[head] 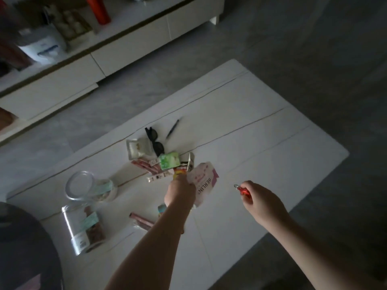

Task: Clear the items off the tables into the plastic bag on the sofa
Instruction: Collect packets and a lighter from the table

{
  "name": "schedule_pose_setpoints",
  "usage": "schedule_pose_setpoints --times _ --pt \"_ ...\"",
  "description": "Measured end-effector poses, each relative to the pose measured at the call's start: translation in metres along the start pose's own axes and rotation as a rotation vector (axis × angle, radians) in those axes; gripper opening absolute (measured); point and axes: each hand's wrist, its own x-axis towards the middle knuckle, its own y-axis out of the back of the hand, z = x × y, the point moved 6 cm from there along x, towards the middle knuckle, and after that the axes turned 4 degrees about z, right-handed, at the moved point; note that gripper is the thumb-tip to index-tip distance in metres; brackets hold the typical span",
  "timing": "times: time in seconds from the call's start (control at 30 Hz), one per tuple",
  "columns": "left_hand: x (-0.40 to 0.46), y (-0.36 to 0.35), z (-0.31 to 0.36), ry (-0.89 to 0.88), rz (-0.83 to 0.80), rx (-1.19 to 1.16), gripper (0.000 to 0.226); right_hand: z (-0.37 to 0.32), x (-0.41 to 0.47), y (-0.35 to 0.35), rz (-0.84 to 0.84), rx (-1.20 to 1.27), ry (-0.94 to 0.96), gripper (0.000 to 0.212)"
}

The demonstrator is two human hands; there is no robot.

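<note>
My left hand [180, 193] hovers over the white coffee table [272, 143], closed on a bundle of packets: a pink-and-white packet [204, 182] marked BERLIN, a green packet [169, 161] and other small wrappers. My right hand [259, 200] is off to the right, shut on a small red lighter [243, 191] with a metal tip. On the table lie black sunglasses [156, 141], a dark pen [172, 128], a small open white box [137, 148], pink snack sticks [144, 165], another wrapped stick [141, 220], and two clear plastic jars [83, 229] [88, 185]. No plastic bag or sofa is in view.
A long white TV cabinet [129, 49] runs along the back. On it stand a red bottle [98, 10], an egg tray [71, 24] and a white appliance [45, 47]. Grey floor tiles [303, 49] surround the table. A dark rounded object [25, 248] fills the lower left corner.
</note>
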Motion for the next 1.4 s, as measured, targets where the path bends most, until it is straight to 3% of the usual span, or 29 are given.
schedule_pose_setpoints --times 0.23,0.37,0.8,1.2,1.27,1.4 --pt "-0.08 -0.032 0.092 -0.135 -0.098 0.029 0.022 0.082 -0.055 0.074 0.151 0.024 -0.173 0.022" --pt "-0.127 -0.062 0.144 -0.236 -0.163 0.057 0.029 0.138 -0.096 0.107 0.198 0.057 -0.321 0.025" --pt "-0.286 -0.219 0.263 -0.514 -0.446 0.139 0.036 0.296 -0.279 0.182 0.373 0.14 -0.763 0.027" --pt "-0.453 -0.384 0.286 -0.657 -0.693 0.338 0.026 0.421 -0.452 0.186 0.311 0.103 -1.025 0.02" --pt "-0.472 -0.405 0.285 -0.636 -0.732 0.346 0.029 0.436 -0.468 0.188 0.292 -0.005 -1.024 0.019" --pt "-0.511 -0.444 0.281 -0.598 -0.806 0.354 0.037 0.461 -0.494 0.184 0.097 -0.338 -0.963 0.02"
